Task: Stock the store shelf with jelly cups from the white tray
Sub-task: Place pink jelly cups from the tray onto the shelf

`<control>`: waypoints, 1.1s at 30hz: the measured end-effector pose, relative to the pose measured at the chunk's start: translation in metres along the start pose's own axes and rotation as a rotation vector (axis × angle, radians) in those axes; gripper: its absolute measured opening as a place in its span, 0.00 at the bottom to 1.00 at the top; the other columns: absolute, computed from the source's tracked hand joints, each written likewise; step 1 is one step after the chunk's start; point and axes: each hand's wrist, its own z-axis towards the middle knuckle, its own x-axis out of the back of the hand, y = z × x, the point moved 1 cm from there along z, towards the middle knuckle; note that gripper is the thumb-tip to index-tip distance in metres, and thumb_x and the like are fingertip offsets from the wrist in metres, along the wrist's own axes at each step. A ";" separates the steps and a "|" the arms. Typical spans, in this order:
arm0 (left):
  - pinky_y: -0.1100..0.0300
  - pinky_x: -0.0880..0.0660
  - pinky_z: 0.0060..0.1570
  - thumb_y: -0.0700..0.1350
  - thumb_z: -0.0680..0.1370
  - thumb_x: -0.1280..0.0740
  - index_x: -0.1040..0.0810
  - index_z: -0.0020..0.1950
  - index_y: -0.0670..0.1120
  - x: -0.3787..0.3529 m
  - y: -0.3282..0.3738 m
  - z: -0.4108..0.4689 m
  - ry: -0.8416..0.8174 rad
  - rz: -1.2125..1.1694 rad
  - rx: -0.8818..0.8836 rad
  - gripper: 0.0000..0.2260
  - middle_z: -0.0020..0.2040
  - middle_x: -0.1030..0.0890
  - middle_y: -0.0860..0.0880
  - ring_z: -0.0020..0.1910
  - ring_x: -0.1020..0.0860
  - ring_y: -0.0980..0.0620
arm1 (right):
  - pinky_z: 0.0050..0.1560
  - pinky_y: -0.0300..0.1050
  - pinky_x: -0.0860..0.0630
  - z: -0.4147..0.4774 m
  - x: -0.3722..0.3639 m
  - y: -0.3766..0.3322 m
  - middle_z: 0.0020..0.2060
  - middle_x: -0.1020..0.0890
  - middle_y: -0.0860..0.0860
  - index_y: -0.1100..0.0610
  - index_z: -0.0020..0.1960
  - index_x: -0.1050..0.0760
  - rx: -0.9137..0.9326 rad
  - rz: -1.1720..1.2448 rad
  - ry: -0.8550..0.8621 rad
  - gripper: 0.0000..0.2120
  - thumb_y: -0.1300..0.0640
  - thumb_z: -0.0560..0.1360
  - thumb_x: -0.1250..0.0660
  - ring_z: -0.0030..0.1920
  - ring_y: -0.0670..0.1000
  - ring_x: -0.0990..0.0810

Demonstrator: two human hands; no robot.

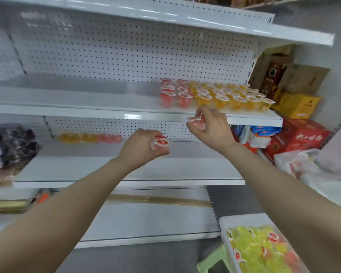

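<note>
1. My left hand [144, 146] pinches a red jelly cup [161, 142] by its sides, with the lid tilted toward me, in front of the lower shelf [126, 170]
2. My right hand [211, 125] is curled round a second red jelly cup [197, 123], held just at the front edge of the middle shelf [87, 107]
3. Toward the right end of that shelf, the red cups [175, 93] stand upright in two rows, just left of a larger block of orange cups [230, 95]
4. The white tray [236, 219] lies near right, below my right forearm, filled mostly with green jelly cups [260, 247]; a green stool [211, 261] shows under its left side
5. Red cartons [303, 138] and a yellow carton [297, 105] are stacked right of the shelving
</note>
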 end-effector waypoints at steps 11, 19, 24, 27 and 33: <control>0.58 0.27 0.52 0.62 0.68 0.26 0.21 0.62 0.52 0.062 -0.061 0.078 0.200 0.034 0.149 0.26 0.55 0.18 0.53 0.56 0.24 0.50 | 0.41 0.49 0.28 0.146 -0.035 -0.032 0.41 0.20 0.47 0.49 0.48 0.33 -0.053 0.203 -0.082 0.14 0.44 0.71 0.32 0.42 0.56 0.23; 0.58 0.25 0.52 0.65 0.66 0.28 0.21 0.59 0.56 0.070 -0.106 0.153 0.250 0.030 0.192 0.25 0.52 0.17 0.57 0.54 0.22 0.54 | 0.46 0.45 0.27 0.240 -0.078 -0.018 0.38 0.21 0.40 0.51 0.48 0.30 -0.120 0.260 -0.157 0.11 0.47 0.72 0.31 0.42 0.52 0.21; 0.62 0.28 0.50 0.60 0.68 0.25 0.21 0.60 0.54 0.069 -0.129 0.195 0.255 0.022 0.244 0.24 0.54 0.17 0.54 0.56 0.23 0.52 | 0.47 0.47 0.24 0.293 -0.107 0.003 0.45 0.19 0.48 0.50 0.50 0.29 -0.205 0.310 -0.236 0.10 0.49 0.72 0.32 0.46 0.52 0.20; 0.63 0.31 0.48 0.60 0.68 0.26 0.21 0.62 0.54 0.064 -0.139 0.213 0.254 0.045 0.273 0.25 0.55 0.18 0.53 0.57 0.25 0.51 | 0.43 0.45 0.30 0.313 -0.128 0.014 0.42 0.21 0.46 0.51 0.51 0.29 -0.171 0.277 -0.306 0.11 0.49 0.73 0.32 0.44 0.51 0.22; 0.60 0.26 0.54 0.65 0.64 0.29 0.21 0.61 0.53 0.056 -0.159 0.237 0.226 0.062 0.314 0.29 0.55 0.17 0.55 0.57 0.23 0.51 | 0.56 0.52 0.29 0.333 -0.175 0.030 0.41 0.20 0.44 0.49 0.46 0.27 -0.140 0.148 -0.464 0.10 0.48 0.70 0.29 0.49 0.51 0.22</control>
